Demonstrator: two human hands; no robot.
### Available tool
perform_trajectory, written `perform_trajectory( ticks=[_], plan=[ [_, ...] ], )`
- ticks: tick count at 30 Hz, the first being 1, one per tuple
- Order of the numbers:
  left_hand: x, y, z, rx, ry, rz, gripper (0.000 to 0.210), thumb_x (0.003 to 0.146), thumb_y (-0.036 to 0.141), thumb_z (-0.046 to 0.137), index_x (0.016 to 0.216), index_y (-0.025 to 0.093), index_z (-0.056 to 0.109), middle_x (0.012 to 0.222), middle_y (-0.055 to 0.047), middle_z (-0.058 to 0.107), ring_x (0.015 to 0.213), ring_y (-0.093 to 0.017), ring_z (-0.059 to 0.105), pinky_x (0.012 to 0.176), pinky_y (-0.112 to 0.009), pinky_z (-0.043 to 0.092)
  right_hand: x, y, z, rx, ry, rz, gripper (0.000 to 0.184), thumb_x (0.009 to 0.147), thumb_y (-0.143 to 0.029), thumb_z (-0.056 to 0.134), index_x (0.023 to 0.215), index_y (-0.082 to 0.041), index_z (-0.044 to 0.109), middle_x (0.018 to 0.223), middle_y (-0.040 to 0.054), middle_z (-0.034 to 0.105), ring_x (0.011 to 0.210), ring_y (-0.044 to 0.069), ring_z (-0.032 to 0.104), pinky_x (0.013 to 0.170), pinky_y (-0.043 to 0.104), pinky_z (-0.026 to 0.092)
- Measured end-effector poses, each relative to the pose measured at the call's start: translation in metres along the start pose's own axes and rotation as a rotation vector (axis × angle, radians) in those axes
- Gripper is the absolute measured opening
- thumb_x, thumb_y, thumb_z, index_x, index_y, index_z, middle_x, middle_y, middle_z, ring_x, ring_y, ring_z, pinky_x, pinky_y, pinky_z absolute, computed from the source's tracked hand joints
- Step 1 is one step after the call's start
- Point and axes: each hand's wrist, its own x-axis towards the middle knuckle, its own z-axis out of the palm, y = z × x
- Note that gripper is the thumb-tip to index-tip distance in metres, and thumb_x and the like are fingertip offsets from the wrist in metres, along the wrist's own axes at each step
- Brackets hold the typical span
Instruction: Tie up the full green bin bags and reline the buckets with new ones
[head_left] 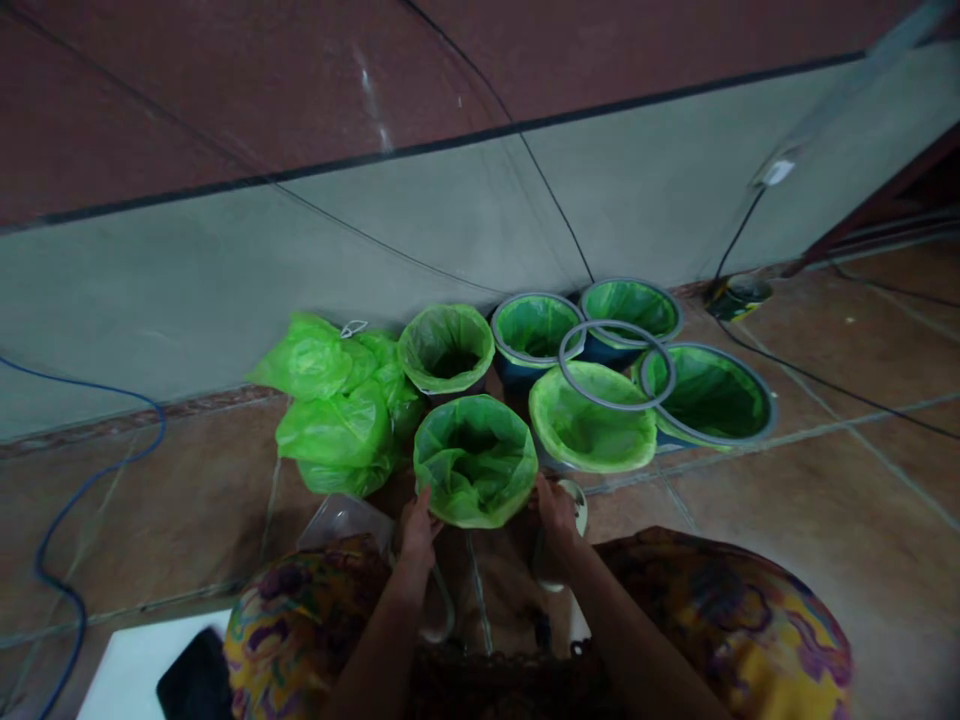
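Wall (247, 270), maroon above, pale below; tiled floor (840, 500) in front. Pile of green bags (337, 400) at left by the wall. Six green-lined bins in two rows: three have gray rims, at back right (630, 310), back middle (536, 335) and front right (712, 395). Front-left bin (476, 460) is the one being handled, between the hands, just ahead of the person's knees; its green liner (480, 505) is folded over the edge. Loose gray ring (562, 365) lies across neighboring bins. Left hand (420, 525) pinches liner edge at near left, thumb up. Right hand (556, 510) touches the right edge; fingers partly hidden, can't tell if clenched. Small can (742, 295) far right.
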Motion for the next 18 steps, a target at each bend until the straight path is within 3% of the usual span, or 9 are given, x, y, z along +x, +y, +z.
perform_trajectory(
  ticks=[3, 6, 13, 18],
  plan=[
    [-0.01, -0.007, -0.003, 0.027, -0.025, 0.0, 0.026, 0.074, 0.017, 0.071, 0.098, 0.016, 0.062, 0.083, -0.004, 0.07, 0.065, -0.012, 0.065, 0.067, -0.025, 0.053, -0.012, -0.002, 0.007, 0.157, 0.011, 0.15, 0.022, 0.074, -0.042, 0.062, 0.075, -0.02, 0.06, 0.063, 0.0025, 0.062, 0.056, 0.017, 0.057, 0.049, 0.028, 0.045],
    [-0.011, -0.011, -0.009, 0.069, -0.029, -0.026, 0.027, 0.069, 0.006, 0.068, 0.093, 0.016, 0.06, 0.073, -0.002, 0.068, 0.061, -0.012, 0.064, 0.066, -0.025, 0.052, -0.016, -0.003, 0.011, 0.303, -0.036, 0.207, 0.018, 0.059, -0.026, 0.07, 0.075, -0.02, 0.062, 0.059, 0.0001, 0.062, 0.054, 0.015, 0.055, 0.048, 0.026, 0.045],
    [0.0, -0.014, -0.02, -0.042, -0.041, -0.058, 0.027, 0.068, 0.005, 0.061, 0.092, 0.019, 0.061, 0.074, 0.002, 0.067, 0.065, -0.009, 0.064, 0.071, -0.022, 0.049, -0.006, 0.015, 0.006, 0.534, -0.045, 0.27, 0.028, 0.047, -0.015, 0.072, 0.073, -0.018, 0.063, 0.06, -0.0008, 0.065, 0.054, 0.013, 0.058, 0.055, 0.026, 0.049],
    [0.011, -0.023, -0.013, 0.162, 0.029, 0.035, 0.024, 0.068, 0.009, 0.059, 0.089, 0.019, 0.062, 0.075, 0.001, 0.067, 0.067, -0.01, 0.065, 0.067, -0.021, 0.049, -0.002, 0.024, 0.012, 0.571, -0.049, 0.327, 0.023, 0.052, -0.017, 0.07, 0.074, -0.019, 0.061, 0.062, -0.0012, 0.065, 0.056, 0.014, 0.06, 0.056, 0.026, 0.05]
  ],
)
